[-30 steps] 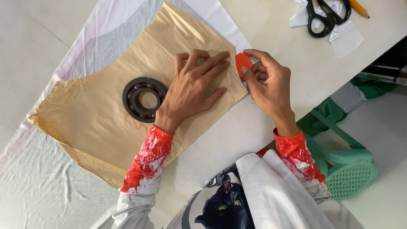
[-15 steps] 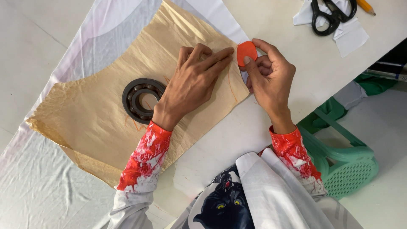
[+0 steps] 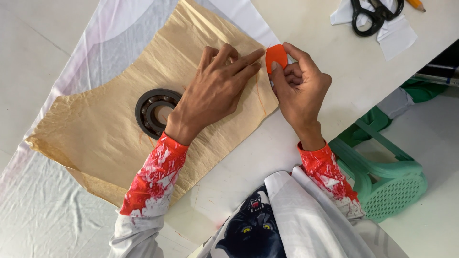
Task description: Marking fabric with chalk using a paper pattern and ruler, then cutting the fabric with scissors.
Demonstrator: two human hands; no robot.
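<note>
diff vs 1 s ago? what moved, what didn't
The right hand lifted the orange chalk piece slightly up and away along the edge of the tan paper. The left hand stays pressed flat on the paper; the metal ring and scissors unmoved.

Crinkled matt brown paper [image 3: 110, 129] lies under a dark metal bearing [image 3: 154, 112] left of the grip, which pinches smooth orange chalk [image 3: 276, 57].

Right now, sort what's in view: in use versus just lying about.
In use: tan paper sheet under left hand; orange chalk piece pinched in right hand.
Lying about: bearing ring, black scissors, green stool, pencil.
</note>
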